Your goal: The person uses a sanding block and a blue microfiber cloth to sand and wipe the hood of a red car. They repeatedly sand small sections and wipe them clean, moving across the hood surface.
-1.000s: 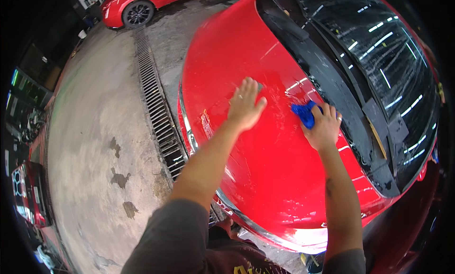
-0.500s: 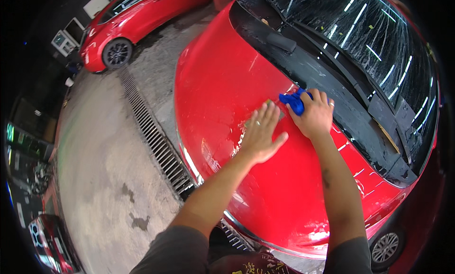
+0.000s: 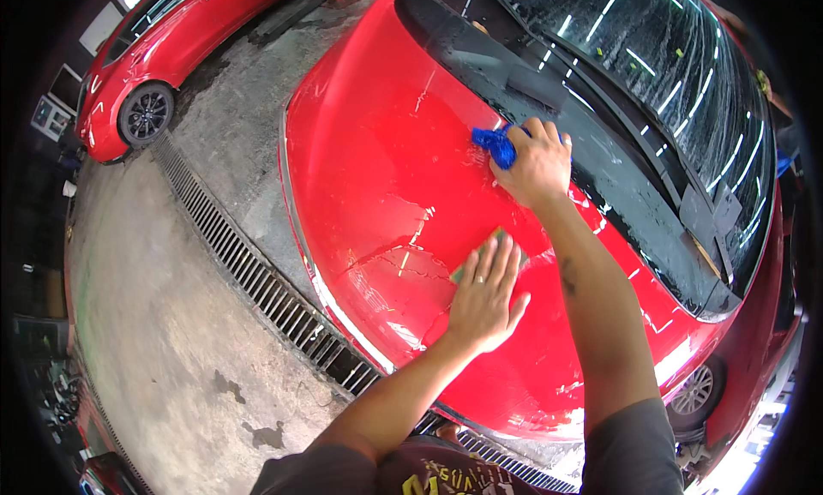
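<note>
My left hand (image 3: 485,296) lies flat on the wet red hood (image 3: 360,178) of a car, fingers stretched out. Beneath its fingers is a thin greenish pad (image 3: 464,269), mostly covered; only its edges show. Farther off and to the right, my right hand (image 3: 537,162) is closed around a bunched blue cloth (image 3: 497,148), which rests against the hood close to the base of the windshield (image 3: 634,58). Water streaks and droplets show on the paint around both hands.
Wiper arms (image 3: 613,118) cross the black cowl, with a thin brownish strip (image 3: 705,253) near its right end. A floor drain grate (image 3: 257,272) runs along the left of the hood. Another red car (image 3: 163,49) stands at the far left; a car wheel (image 3: 696,395) shows at lower right.
My left hand has slid the pad over the hood toward me, away from the right hand. My right hand keeps the blue cloth near the windshield base. The whole view has shifted somewhat.
</note>
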The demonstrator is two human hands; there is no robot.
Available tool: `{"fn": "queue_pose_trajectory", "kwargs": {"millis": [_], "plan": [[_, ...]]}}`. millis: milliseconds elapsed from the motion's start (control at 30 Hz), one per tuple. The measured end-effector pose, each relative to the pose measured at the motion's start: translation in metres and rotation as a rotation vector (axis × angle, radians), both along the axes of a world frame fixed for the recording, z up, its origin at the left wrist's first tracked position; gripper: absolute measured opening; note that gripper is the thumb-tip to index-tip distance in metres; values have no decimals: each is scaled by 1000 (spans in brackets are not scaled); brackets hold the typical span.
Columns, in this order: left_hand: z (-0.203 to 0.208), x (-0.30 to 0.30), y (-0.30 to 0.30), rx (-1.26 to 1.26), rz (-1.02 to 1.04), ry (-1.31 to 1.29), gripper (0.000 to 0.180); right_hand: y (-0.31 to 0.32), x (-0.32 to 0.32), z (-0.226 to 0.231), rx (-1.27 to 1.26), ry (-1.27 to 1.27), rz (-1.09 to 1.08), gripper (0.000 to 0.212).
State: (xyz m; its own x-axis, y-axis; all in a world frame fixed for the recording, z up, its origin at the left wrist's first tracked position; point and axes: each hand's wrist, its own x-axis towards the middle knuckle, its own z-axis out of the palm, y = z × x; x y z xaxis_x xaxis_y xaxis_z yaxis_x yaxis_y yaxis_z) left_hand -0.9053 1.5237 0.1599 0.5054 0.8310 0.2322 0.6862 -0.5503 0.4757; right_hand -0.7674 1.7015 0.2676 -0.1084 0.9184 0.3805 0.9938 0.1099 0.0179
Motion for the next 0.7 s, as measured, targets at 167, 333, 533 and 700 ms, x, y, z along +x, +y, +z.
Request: {"fn": "queue_pose_trajectory", "kwargs": {"millis": [167,333,533,700], "plan": [[11,-106,179,131,259,80,86,-19,12,-2,-4,27,17,47],[20,-162,287,29,375,9,85,-93,75,-23,224,25,1,36],[36,-76,100,-121,-167,150,105,-97,88,-21,230,14,-29,34],[53,-133,326,44,184,-50,94,-92,83,-17,241,21,2,35]]}}
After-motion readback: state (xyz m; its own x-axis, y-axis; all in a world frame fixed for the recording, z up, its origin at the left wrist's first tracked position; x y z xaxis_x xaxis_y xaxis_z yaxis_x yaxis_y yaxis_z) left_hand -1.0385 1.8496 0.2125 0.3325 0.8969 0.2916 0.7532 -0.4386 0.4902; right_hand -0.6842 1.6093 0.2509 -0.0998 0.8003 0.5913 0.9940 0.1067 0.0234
